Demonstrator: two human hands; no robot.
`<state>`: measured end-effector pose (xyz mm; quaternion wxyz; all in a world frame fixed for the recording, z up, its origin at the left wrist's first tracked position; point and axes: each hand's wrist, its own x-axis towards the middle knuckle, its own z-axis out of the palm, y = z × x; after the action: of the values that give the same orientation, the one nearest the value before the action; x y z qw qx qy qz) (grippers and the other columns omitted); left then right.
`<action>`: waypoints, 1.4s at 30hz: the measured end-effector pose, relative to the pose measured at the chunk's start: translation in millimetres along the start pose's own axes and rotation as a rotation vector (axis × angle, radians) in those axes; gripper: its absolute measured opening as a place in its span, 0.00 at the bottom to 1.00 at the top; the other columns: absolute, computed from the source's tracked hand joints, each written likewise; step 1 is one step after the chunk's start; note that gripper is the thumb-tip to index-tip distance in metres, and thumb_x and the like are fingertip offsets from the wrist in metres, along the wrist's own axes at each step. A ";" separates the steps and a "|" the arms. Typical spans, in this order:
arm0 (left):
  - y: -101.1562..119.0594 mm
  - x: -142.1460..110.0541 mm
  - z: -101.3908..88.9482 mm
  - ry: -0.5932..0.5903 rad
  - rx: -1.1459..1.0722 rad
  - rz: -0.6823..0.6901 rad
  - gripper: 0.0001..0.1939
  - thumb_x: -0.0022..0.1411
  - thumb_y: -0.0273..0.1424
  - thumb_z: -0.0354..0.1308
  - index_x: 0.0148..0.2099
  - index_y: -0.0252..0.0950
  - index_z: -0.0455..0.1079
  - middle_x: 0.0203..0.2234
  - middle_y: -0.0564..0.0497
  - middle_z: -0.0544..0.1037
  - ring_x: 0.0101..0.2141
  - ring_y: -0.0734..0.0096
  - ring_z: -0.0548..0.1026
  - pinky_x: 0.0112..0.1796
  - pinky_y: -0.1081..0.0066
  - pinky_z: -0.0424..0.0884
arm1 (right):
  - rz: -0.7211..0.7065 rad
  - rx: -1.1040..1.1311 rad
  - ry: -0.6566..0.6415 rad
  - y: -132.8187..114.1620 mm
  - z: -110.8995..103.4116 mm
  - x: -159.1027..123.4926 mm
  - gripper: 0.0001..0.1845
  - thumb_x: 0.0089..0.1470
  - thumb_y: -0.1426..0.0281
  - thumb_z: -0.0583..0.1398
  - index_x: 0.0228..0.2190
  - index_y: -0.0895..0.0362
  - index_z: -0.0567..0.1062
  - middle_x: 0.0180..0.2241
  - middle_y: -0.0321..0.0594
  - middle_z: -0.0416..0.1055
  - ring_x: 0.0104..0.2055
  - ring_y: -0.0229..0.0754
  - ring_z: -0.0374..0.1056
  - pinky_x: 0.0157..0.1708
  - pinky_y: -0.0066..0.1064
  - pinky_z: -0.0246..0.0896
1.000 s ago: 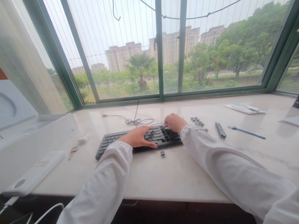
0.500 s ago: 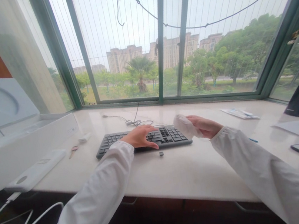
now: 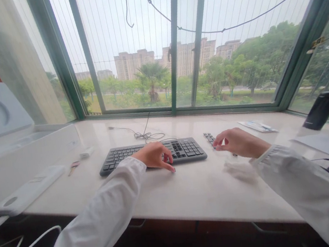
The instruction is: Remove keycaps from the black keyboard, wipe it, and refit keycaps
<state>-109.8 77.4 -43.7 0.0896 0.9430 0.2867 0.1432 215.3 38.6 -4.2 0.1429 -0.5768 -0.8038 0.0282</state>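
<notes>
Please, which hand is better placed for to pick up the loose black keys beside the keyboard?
Probably the right hand. It is open and right next to the loose keys, on the right of the keyboard. The left hand is over the keyboard's middle, farther from them.

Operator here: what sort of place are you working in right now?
Probably an upper-floor room, home or office: a black keyboard sits on a pale marble counter beneath a green-framed window overlooking trees and apartment blocks.
</notes>
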 end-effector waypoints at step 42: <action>1.5 7.7 13.3 0.215 -0.027 -0.256 0.12 0.52 0.44 0.63 0.36 0.44 0.80 0.29 0.56 0.80 0.32 0.71 0.74 0.33 0.74 0.62 | -0.042 0.353 -0.093 -73.4 90.5 56.3 0.19 0.51 0.54 0.59 0.31 0.55 0.82 0.27 0.37 0.78 0.32 0.39 0.70 0.27 0.26 0.56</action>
<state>-98.6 79.4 -54.2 0.0887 0.8768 0.4102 0.2347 107.5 77.6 -64.3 0.2052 -0.5239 -0.8039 0.1925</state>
